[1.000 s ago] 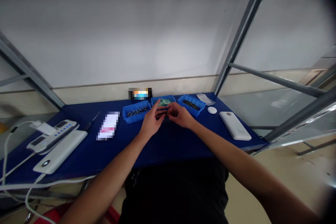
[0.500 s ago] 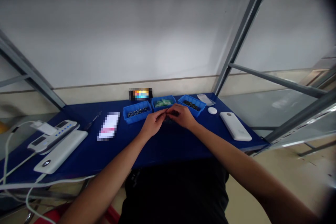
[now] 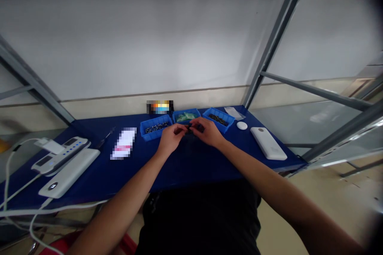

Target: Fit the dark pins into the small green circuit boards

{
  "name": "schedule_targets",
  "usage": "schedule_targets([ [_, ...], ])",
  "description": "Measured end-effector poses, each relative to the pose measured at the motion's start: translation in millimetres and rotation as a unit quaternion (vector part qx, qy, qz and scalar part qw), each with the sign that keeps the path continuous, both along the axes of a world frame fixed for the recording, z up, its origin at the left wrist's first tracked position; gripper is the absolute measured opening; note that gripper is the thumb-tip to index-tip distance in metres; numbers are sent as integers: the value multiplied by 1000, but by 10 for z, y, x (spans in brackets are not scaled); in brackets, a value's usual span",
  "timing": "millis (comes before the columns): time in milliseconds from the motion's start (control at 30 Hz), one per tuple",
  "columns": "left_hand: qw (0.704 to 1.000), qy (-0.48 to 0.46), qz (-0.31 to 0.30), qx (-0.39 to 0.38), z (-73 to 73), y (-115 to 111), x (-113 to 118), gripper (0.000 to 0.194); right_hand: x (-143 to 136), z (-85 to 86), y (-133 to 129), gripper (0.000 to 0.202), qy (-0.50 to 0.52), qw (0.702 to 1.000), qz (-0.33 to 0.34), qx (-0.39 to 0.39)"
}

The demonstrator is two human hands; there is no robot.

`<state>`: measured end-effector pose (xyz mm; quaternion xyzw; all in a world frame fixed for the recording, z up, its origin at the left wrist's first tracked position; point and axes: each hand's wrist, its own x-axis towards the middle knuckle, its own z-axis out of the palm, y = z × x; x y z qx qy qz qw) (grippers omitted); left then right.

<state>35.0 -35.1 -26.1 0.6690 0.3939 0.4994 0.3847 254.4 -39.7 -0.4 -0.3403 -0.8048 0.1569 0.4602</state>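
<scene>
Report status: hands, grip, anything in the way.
Left hand and right hand curled inward, nearly meeting. Anything in either grip too small to make out. Three blue bins close beyond, not visibly in the way.

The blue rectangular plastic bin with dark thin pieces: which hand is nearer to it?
Right. The right hand is close to the bin, at its near left side; the left hand is farther away, leftward.
</scene>
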Motion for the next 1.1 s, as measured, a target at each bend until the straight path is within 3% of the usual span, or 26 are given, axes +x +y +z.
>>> schedule_targets([
  [167, 1000, -11, 16, -20, 48, -48, 24, 27, -6, 34, -30, 19, 12, 1000, 13, 8],
  [400, 1000, 1, -1, 22, 52, -50, 40, 20, 14, -39, 53, 14, -30, 999, 31, -1],
  [567, 1000, -1, -3, 31, 67, -50, 48, 20, -3, -63, 55, 8, -10, 997, 18, -70],
  [733, 999, -35, -12, 19, 82, -57, 65, 45, -17, -25, 32, 37, 37, 995, 27, -94],
  [800, 1000, -22, -14, 5, 82, -67, 66, 44, -15, -7, 27, 43, 28, 996, 27, -75],
  [967, 995, -15, -64, -70, 60, -91, 90, 42, -5, 4, 13, 29, 2, 1000, 2, -29],
  [1100, 996, -15, -76, -43, 58, -97, 109, 39, 3, -18, 19, 15, -13, 1000, -5, -8],
])
